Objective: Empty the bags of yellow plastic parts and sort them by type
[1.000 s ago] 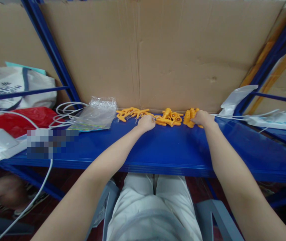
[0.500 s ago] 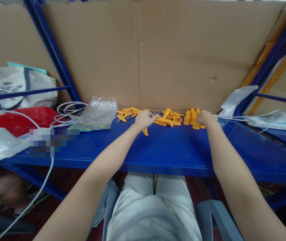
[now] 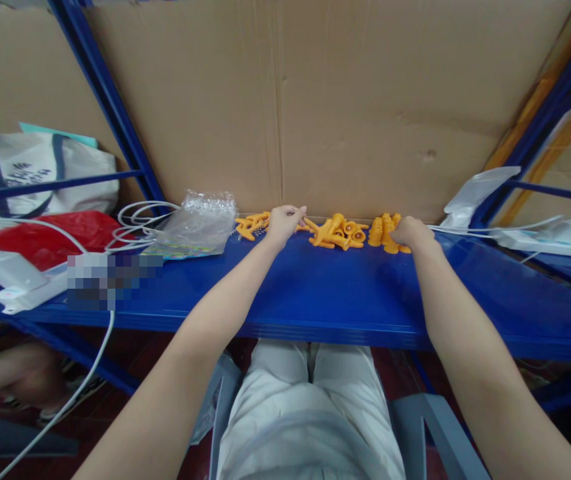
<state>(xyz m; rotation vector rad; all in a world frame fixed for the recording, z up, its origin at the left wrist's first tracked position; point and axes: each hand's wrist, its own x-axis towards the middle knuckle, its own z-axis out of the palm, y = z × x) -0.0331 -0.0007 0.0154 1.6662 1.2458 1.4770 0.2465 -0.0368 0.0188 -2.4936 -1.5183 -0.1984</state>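
My left hand (image 3: 281, 225) is closed in a pinch over the back of the blue shelf, with something tiny at its fingertips that I cannot make out. To its left lie yellow-orange plastic pieces (image 3: 252, 227) with small dark bits, perhaps screws, around them. Just right of it, a pile of branched and hollow yellow-orange parts (image 3: 335, 233) rests on the shelf. Beside a cluster of upright yellow-orange plastic parts (image 3: 383, 230), my right hand (image 3: 412, 233) is closed, its fingertips largely hidden, so what they grip is unclear.
The blue shelf (image 3: 315, 293) backs onto a cardboard wall (image 3: 345, 107). Clear plastic bags (image 3: 198, 223), white cables, a red bag (image 3: 65, 233) and a power strip (image 3: 40, 287) lie left. Another power strip (image 3: 555, 240) is at right. A person's leg shows lower left.
My left hand has risen slightly. The yellow-orange piece that stuck out below it is no longer there, and a branched piece now shows on the pile beside it. My right hand stays almost in place.
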